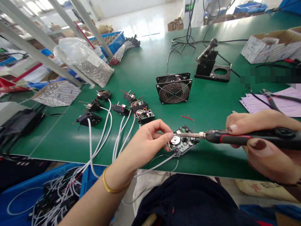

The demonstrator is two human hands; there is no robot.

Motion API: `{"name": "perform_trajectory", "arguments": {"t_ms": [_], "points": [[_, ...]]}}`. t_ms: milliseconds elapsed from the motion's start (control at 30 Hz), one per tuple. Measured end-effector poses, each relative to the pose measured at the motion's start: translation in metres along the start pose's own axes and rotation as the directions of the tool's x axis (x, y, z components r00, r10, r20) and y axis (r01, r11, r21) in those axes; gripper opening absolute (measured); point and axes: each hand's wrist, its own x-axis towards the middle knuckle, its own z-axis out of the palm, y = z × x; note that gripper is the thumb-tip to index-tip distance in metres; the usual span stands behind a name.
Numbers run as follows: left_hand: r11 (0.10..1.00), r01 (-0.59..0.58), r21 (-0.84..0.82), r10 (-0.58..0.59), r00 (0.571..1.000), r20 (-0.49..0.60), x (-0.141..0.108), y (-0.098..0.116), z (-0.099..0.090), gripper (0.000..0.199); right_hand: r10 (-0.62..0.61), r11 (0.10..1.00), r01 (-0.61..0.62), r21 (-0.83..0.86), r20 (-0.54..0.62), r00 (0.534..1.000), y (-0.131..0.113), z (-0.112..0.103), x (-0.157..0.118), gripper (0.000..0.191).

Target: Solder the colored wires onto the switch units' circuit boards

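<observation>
My right hand (265, 141) grips a soldering iron (231, 137) by its black and red handle. The iron lies nearly level, its metal tip pointing left over a circuit board in a black housing (185, 145). At the board's left edge, my left hand (152, 138) has thumb and forefinger pinched close to the iron's tip; what they hold is too small to make out. Thin coloured wires show just under the thumb. A round silver part (175, 140) sits on the board, and a white cable (162, 162) runs from the housing toward the table's front edge.
Several similar wired units (119, 109) lie left of my hands. A black fan (174, 89) and an iron stand (211, 67) stand behind. Pliers (270, 100) rest on pink papers (289, 97) at right. A blue bin (18, 201) holds cabled parts below left. A red wire (187, 118) lies behind the board.
</observation>
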Motion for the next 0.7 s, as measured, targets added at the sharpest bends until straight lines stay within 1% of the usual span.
{"name": "perform_trajectory", "arguments": {"t_ms": [333, 600, 633, 700], "points": [[1.0, 0.0, -0.005, 0.0, 1.0, 0.004, 0.0013, 0.0009, 0.0005, 0.023, -0.024, 1.0, 0.024, -0.008, 0.029, 0.999, 0.0026, 0.0028, 0.0044, 0.016], [1.0, 0.008, -0.002, -0.008, 1.0, -0.002, 0.0003, 0.0005, 0.001, 0.023, -0.026, 0.998, 0.028, -0.054, 0.038, 0.999, 0.0004, 0.0009, 0.005, 0.018], [1.0, 0.009, -0.001, -0.009, 1.0, -0.003, 0.0002, 0.0008, 0.0009, 0.023, -0.009, 0.998, 0.01, -0.059, 0.019, 1.0, -0.0004, 0.0006, 0.0059, 0.018], [1.0, 0.013, -0.001, -0.013, 1.0, -0.005, 0.0003, 0.0016, 0.0007, 0.022, 0.012, 1.0, -0.014, -0.028, -0.074, 0.997, -0.0024, 0.0007, 0.0088, 0.022]]}}
